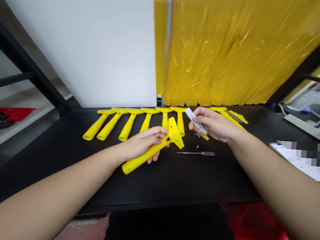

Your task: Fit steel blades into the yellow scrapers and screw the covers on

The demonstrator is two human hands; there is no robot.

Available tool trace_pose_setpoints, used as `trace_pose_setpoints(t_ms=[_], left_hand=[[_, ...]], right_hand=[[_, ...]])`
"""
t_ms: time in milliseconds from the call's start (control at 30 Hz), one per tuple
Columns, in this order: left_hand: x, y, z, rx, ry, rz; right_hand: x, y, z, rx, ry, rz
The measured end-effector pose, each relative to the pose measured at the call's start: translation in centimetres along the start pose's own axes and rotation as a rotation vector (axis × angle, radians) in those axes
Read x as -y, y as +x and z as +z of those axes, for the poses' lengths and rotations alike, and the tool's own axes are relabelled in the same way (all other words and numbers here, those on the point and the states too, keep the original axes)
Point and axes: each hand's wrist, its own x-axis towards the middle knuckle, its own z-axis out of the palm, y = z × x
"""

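Yellow plastic sheeting point(236, 48) and a white board point(100, 39) stand behind the black table point(172, 183) where we work, and a screwdriver point(207, 153) lies flat on it. Left of the screwdriver, our left hand point(144, 141) wraps loosely round the handle of a yellow scraper point(146, 156), its head tilted upward. Beyond the screwdriver, our right hand point(210, 121) pinches a white strip point(190, 114) between thumb and fingers, apart from the scraper. Small metal bits point(197, 146) lie just past the screwdriver; farther off to its left we see a row of scrapers point(128, 125), and to its right, more yellow pieces point(238, 115).
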Motion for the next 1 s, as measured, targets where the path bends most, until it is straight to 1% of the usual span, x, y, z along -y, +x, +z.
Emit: trace_pose_setpoints(t_ms=[233,433,533,767,1000], left_hand=[[0.6,0.3,-0.2,0.007,0.026,-0.014],[0.8,0.5,-0.2,0.012,0.012,-0.019],[0.7,0.5,-0.2,0.02,0.014,-0.024],[0.8,0.5,-0.4,0.036,0.023,-0.043],[0.9,0.5,-0.4,0.055,0.043,-0.06]], right_hand=[[-0.5,-0.2,0.8,0.098,0.019,-0.049],[-1.1,0.0,0.7,0.184,-0.111,-0.133],[-1.4,0.3,0.7,0.202,-0.122,-0.123],[-1.4,0.3,1.2,0.196,-0.09,-0.091],[-1.3,0.1,1.4,0.214,-0.052,-0.025]])
